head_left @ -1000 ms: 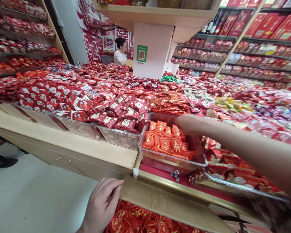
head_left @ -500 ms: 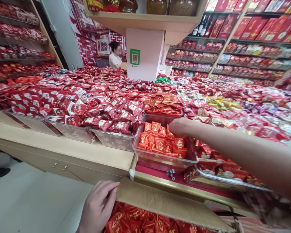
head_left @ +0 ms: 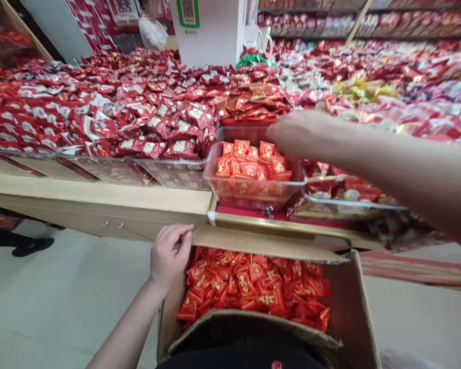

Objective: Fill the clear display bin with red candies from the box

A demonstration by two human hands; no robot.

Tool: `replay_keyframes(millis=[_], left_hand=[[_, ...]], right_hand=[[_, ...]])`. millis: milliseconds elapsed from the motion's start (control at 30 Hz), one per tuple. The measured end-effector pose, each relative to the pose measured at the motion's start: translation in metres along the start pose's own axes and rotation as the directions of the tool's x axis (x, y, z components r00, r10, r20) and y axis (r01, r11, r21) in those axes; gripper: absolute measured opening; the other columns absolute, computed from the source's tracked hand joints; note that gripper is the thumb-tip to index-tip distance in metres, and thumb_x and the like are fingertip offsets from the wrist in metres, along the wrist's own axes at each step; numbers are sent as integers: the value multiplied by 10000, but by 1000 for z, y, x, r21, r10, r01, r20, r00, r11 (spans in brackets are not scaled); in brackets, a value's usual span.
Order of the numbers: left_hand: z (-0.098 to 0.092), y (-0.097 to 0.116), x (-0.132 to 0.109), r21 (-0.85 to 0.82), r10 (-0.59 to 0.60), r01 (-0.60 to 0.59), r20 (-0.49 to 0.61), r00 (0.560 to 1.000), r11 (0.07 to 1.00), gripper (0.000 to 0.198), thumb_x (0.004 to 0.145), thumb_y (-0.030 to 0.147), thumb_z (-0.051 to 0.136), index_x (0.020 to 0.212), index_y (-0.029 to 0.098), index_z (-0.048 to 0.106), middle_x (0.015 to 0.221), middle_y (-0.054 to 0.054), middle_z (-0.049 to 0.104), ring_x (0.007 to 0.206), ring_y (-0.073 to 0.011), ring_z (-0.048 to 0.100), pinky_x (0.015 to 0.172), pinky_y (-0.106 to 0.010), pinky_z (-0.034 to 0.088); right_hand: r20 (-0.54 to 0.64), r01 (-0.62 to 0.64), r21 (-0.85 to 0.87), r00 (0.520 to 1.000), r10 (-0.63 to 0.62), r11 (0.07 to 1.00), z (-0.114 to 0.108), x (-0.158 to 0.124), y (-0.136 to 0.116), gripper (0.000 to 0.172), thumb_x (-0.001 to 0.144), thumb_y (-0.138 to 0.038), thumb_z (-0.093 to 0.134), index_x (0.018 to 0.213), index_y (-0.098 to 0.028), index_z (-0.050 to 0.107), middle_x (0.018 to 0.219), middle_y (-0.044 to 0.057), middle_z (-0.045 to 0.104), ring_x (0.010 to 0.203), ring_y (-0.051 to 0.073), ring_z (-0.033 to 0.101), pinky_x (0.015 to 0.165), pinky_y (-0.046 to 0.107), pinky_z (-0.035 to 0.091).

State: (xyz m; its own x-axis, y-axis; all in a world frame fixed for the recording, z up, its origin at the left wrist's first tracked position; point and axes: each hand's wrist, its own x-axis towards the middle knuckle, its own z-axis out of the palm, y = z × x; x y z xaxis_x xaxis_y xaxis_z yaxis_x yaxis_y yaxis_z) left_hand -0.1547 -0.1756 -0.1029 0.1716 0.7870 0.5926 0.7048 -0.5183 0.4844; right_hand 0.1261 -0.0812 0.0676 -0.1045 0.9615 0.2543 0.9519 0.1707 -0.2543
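Two hands: I'm seeing left hand pinching near box flap, probably steadying it; right hand hanging over far tub, fingers unclear.

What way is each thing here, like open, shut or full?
Cardboard box: open, red packets inside
Back flap: open, held
Clear tub: open, partly filled
Red packets: wrapped, piled
Left grip: shut on the back flap
Right grip: by the clear tub's back right corner, fingers hidden
Maroon packets: wrapped, heaped
Cupboard doors: shut
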Motion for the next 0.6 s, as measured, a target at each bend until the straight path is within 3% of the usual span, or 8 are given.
replay_keyframes(millis=[67, 133, 200, 267, 300, 367, 433, 600], left_hand=[[-1, 3, -7, -27, 82, -84, -75, 994, 996, 271, 678, 47, 552, 913, 178, 584, 845, -41, 609, 802, -156, 556, 740, -315, 456], [-1, 12, -19, -100, 218, -223, -62, 974, 970, 384, 647, 13, 566, 983, 199, 563, 894, -44, 598, 846, -162, 550, 756, -322, 458], [3, 28, -34, -239, 320, -286, 121, 940, 928, 424, 652, 5, 555, 1025, 207, 547, 936, -54, 588, 872, -160, 545, 760, -313, 463], [12, 45, -49, -377, 356, -219, 345, 869, 900, 376, 695, 18, 510, 1025, 194, 549, 947, -68, 588, 872, -150, 544, 758, -296, 467], [18, 53, -55, -421, 361, -169, 430, 828, 891, 344, 718, 29, 483, 1016, 186, 554, 943, -72, 592, 872, -147, 544, 764, -293, 465], [30, 67, -64, -474, 356, -83, 522, 775, 876, 298, 755, 54, 440, 996, 178, 563, 930, -73, 604, 874, -144, 543, 779, -292, 460], [38, 77, -67, -492, 311, 5, 558, 770, 871, 272, 777, 80, 422, 989, 170, 566, 925, -72, 607, 874, -140, 545, 786, -286, 457], [35, 82, -67, -423, 77, 222, 584, 808, 879, 214, 790, 125, 436, 935, 172, 586, 895, -54, 608, 858, -126, 555, 799, -266, 447]], right_hand=[[99, 95, -167, 992, -79, 981, -23, -35, -1, 366, 649, -315, 459, 700, 2, 637, 743, 58, 660, 912, 229, 563, 676, 306, 368], [262, 205, -123, 950, -168, 971, -35, -85, 0, 287, 680, -334, 466, 721, -126, 659, 658, -25, 649, 726, 136, 615, 594, 229, 381], [491, 234, 286, 797, -352, 929, -23, -142, 4, 163, 724, -275, 493, 713, -229, 649, 645, -64, 649, 560, 58, 583, 516, 154, 393], [675, 58, 479, 613, -410, 876, 14, -192, 11, 164, 759, -205, 477, 775, -248, 635, 715, -32, 662, 598, 83, 587, 530, 164, 428], [700, -10, 464, 617, -359, 886, 40, -211, 14, 181, 762, -170, 464, 779, -236, 632, 705, -16, 661, 611, 102, 590, 555, 184, 438], [600, -111, 249, 798, -63, 962, 96, -235, 17, 188, 757, -157, 463, 875, -174, 609, 831, 67, 655, 750, 166, 597, 651, 245, 448], [442, -148, 100, 892, 89, 984, 144, -241, 15, 317, 749, -183, 496, 1059, -124, 520, 1004, 124, 603, 910, 190, 561, 747, 254, 426], [350, -154, -45, 923, 160, 987, 187, -231, 6, 199, 802, -298, 425, 912, -188, 551, 894, 77, 609, 763, 196, 597, 589, 258, 431]])
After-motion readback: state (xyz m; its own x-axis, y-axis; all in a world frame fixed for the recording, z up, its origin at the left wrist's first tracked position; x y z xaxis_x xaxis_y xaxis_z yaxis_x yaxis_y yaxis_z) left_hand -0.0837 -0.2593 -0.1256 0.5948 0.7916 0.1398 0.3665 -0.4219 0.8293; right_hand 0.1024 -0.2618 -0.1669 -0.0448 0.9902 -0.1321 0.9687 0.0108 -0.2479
